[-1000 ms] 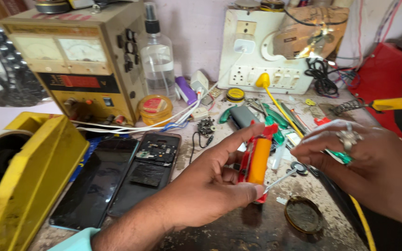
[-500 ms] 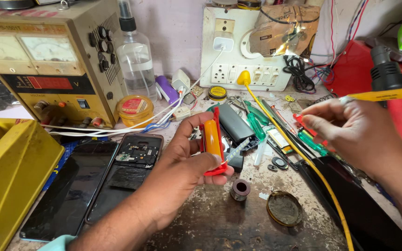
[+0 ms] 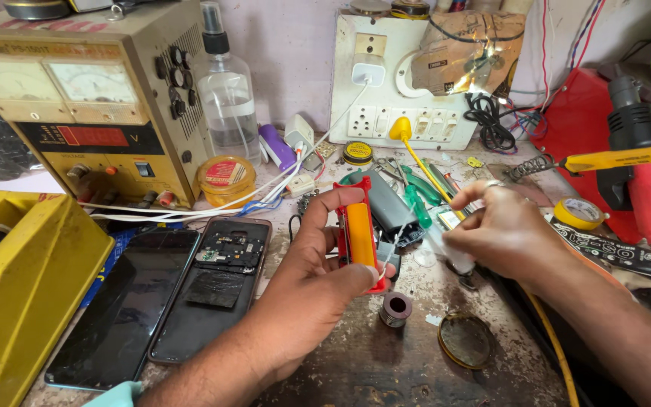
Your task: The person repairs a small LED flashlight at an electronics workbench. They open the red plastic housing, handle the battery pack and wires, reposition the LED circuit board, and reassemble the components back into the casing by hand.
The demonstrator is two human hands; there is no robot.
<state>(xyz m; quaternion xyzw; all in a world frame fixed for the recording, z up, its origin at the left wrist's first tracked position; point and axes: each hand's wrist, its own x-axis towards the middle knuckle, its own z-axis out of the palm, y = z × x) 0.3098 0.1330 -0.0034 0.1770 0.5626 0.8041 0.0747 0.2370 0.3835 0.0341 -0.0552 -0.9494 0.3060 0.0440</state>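
The red holder with its orange cell [image 3: 359, 235] sits clenched between the left hand [image 3: 318, 286] thumb and fingers, above the desk [image 3: 371, 362]; right hand [image 3: 502, 237] fingers pinch a white-tipped tool [image 3: 446, 252] just beside: brace steady, approach gently

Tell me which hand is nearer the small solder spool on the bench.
Left. The left hand, holding the red and orange tool, sits just beside the solder spool; the right hand is farther up and to its right.
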